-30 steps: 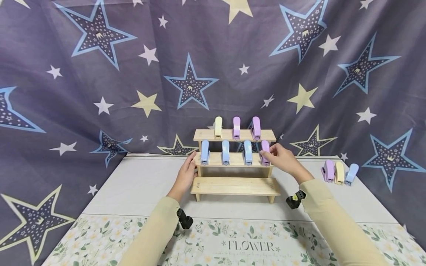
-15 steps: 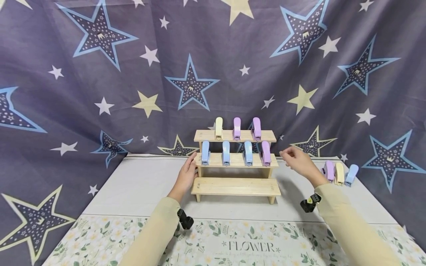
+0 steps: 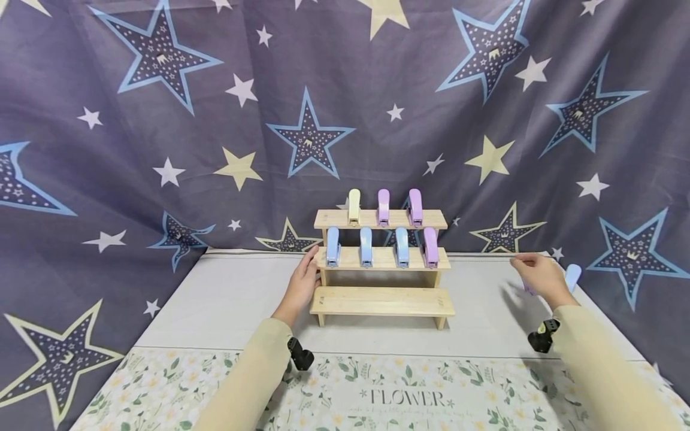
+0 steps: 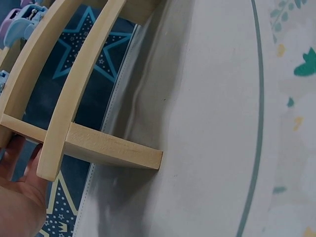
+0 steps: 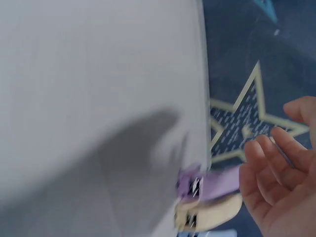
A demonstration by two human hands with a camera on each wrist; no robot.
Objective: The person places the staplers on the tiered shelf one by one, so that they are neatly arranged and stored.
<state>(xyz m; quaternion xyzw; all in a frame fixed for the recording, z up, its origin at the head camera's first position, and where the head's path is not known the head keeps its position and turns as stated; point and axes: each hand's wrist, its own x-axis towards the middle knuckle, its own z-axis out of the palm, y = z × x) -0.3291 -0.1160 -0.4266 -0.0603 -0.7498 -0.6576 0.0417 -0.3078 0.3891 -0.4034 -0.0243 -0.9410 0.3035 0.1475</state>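
Note:
A three-tier wooden stand point(image 3: 383, 301) holds small staplers on its upper two steps. A yellow stapler point(image 3: 354, 206) and two purple ones stand on top. The middle step has three blue staplers point(image 3: 366, 246) and a purple stapler point(image 3: 430, 246) at its right end. My left hand point(image 3: 298, 284) holds the stand's left end by the middle step; in the left wrist view its fingers reach behind the wood. My right hand point(image 3: 541, 277), holding nothing, hovers with loosely bent fingers over staplers at the right. In the right wrist view these are purple point(image 5: 219, 182), yellow point(image 5: 217, 211) and blue point(image 5: 210, 233).
A pale cloth with a floral front strip point(image 3: 178, 383) covers the table. Behind it hangs a dark star-patterned curtain point(image 3: 215, 120), close to the stand's back. The curtain also runs along both table sides.
My right hand has let go of the purple stapler at the middle step's right end and moved right, over the staplers on the table. My left hand has stayed at the stand.

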